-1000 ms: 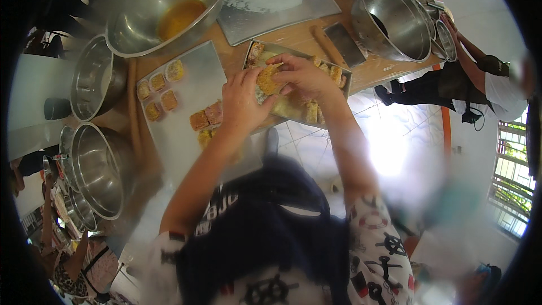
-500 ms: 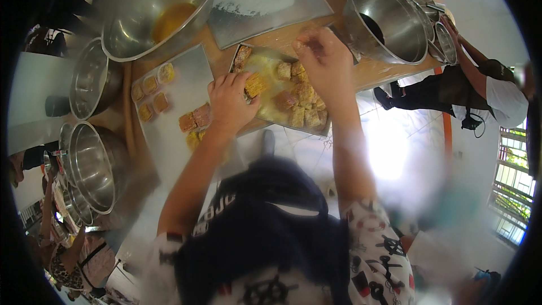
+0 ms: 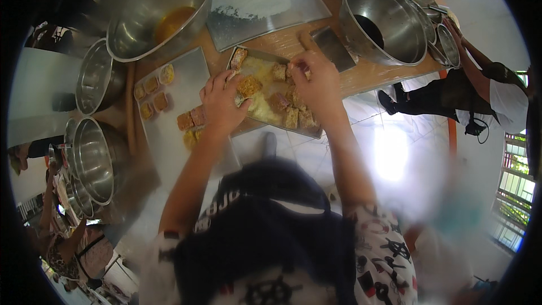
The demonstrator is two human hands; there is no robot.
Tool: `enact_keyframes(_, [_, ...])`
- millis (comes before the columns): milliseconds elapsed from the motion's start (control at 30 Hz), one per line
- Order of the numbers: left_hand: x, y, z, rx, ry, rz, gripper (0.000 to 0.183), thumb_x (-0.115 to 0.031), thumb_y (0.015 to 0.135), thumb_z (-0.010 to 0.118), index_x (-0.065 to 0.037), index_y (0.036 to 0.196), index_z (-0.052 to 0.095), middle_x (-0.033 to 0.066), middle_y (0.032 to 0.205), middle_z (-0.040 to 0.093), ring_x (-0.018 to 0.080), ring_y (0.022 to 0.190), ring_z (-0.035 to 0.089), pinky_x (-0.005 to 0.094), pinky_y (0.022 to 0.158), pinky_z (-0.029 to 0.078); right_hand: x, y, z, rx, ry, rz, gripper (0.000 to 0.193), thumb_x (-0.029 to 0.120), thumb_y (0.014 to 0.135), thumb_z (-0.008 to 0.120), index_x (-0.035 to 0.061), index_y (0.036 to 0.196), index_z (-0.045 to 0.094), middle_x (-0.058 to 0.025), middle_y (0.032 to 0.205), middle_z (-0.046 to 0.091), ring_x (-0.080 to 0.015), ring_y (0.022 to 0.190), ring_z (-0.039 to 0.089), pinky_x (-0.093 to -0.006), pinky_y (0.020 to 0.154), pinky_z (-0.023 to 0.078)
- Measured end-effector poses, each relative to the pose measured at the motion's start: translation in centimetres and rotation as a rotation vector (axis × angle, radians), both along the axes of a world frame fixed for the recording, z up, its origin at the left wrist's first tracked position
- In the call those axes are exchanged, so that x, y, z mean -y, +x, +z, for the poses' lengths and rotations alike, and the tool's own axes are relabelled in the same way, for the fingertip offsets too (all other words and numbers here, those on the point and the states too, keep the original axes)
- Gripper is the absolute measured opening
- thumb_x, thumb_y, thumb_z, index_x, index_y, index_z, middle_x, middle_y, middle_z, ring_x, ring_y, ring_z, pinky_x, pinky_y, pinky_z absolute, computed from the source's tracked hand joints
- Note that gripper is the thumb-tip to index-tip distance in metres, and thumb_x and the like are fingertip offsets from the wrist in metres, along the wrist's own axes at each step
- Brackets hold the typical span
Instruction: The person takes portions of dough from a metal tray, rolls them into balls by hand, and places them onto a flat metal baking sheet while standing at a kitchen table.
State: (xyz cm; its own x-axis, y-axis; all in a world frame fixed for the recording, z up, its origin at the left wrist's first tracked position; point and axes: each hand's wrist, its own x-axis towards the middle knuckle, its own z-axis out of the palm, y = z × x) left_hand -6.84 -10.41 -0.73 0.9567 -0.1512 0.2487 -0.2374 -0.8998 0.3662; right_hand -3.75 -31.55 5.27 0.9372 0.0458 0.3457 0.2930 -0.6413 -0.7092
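Note:
A shallow metal tray (image 3: 271, 122) holds several crumb-coated cake cubes (image 3: 291, 117) lying in pale crumbs. Over its left edge, the fingers and thumb of my left hand (image 3: 221, 101) close around a yellow coated cake cube (image 3: 249, 86). My right hand (image 3: 319, 82) is down at the tray's right side, fingers curled together among the cubes. Something reddish shows between these fingers, but its kind is partly hidden. Left of the tray, several coated cubes (image 3: 192, 117) and small cups of cubes (image 3: 151, 85) sit on a flat metal sheet (image 3: 169, 147).
A large steel bowl with orange liquid (image 3: 127, 39) stands at the far left, and a deep steel bowl (image 3: 389, 22) at the far right. White powder covers part of another metal sheet (image 3: 265, 3). A flat scraper (image 3: 333, 48) lies behind the tray. Another person (image 3: 451, 87) stands at right.
My right hand has come down from above the tray's far side to the cubes. My left hand has shifted slightly left with the yellow cube. The scraper now shows fully.

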Motion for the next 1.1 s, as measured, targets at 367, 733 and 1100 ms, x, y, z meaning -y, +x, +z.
enact_keyframes(367, [0.4,-0.5,-1.5,-0.044,0.075,0.126,0.054,-0.028,0.066,0.077,-0.011,0.115,0.061,0.0107,0.13,0.046,0.0322,0.121,0.041,0.0462,0.097,0.034,-2.2,-1.7,-2.6,0.042,-0.229,0.237,0.012,0.014,0.074,0.062,0.0081,0.084,0.064,-0.0115,0.086,0.058,-0.0294,0.089,0.057,-0.0429,0.077,0.042])
enact_keyframes(733, [0.1,-0.2,-0.8,0.133,-0.057,0.069,0.042,-0.022,0.068,0.073,-0.009,0.107,0.063,0.0106,0.125,0.049,0.0325,0.12,0.042,0.0464,0.099,0.032,1.6,1.3,-2.6,-0.149,0.029,0.045,0.021,0.011,0.075,0.062,0.0039,0.094,0.065,-0.016,0.087,0.061,-0.0335,0.086,0.059,-0.0417,0.075,0.048])
enact_keyframes(1100, [1.2,-1.5,-1.4,0.12,-0.035,-0.034,0.038,-0.016,0.068,0.072,-0.01,0.103,0.06,0.0079,0.116,0.055,0.0305,0.115,0.047,0.0453,0.095,0.034,-5.4,6.1,-7.3,0.199,-0.354,0.283,0.015,0.014,0.075,0.057,0.0074,0.086,0.065,-0.0145,0.097,0.06,-0.0311,0.093,0.058,-0.0455,0.077,0.047])
